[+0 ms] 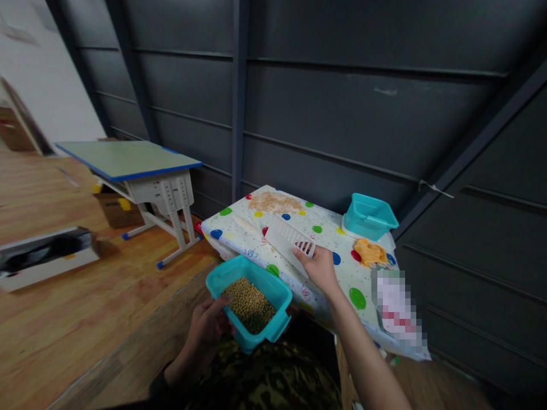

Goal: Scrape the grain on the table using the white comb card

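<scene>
Clamped on one white slotted scoop (285, 244), its long axis slanting away to the left over the balloon-print tablecloth (354, 276), is the right hand (318, 266), while the left hand (210, 319) grips the bean-filled teal tub (233, 270), one of two.

My right hand (319, 267) has room rightward across the balloon-print counter (343, 280); beyond, a turquoise plastic tub (370, 220) and dark panelled wall (325, 108) block me.

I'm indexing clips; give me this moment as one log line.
left hand: gripping teal tub of beans | right hand: holding white slotted tool | table: tan grains, orange item, another teal tub
</scene>
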Motion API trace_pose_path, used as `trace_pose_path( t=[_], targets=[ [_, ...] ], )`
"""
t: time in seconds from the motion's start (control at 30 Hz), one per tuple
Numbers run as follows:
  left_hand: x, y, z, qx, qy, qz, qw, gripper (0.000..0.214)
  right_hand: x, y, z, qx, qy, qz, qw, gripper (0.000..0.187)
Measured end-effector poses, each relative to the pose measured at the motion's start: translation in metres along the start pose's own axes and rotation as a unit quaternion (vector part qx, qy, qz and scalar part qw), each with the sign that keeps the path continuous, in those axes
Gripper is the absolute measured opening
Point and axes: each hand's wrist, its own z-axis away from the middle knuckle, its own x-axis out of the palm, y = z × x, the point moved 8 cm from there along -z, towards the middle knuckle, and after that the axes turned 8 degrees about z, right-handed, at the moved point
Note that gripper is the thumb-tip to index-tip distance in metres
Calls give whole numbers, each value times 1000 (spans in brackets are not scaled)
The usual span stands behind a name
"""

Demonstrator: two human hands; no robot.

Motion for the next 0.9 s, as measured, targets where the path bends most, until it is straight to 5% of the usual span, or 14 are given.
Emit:
trace_pose_path(
  t=[0.9],
  targets=[
    [6,6,4,-3,4,6,1000,38,3,4,6,8,-18,-37,999,38]
  ],
)
